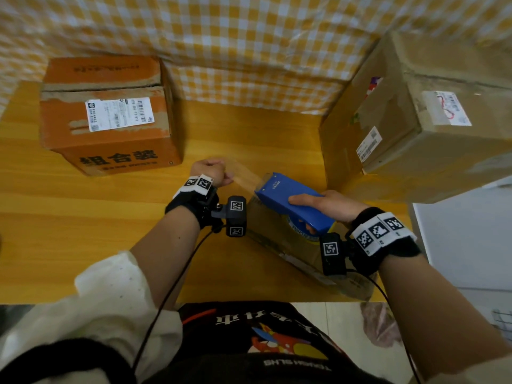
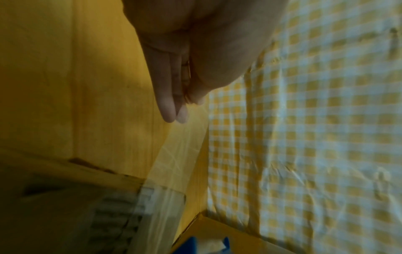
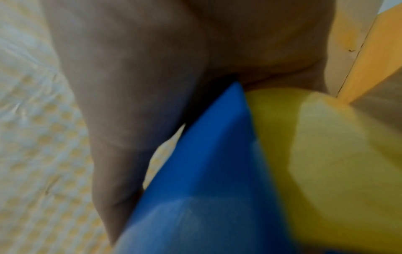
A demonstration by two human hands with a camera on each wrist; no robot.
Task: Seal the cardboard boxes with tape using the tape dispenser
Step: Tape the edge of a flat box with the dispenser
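A yellow-orange wood-grain tabletop [image 1: 83, 231] is seen backed by a yellow-and-white checked cloth [image 1: 249, 51]. An orange cardboard box with a white shipping label [image 1: 108, 112] is set at its far left. A large brown cardboard box bearing labels [image 1: 415, 120] is placed at the far right. A flat, low brown cardboard box [image 1: 291, 245] is laid near the front edge, between the two.

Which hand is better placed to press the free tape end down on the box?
The left. The left hand already pinches the end of the clear tape, while the right hand grips the blue tape dispenser over the flat cardboard box.
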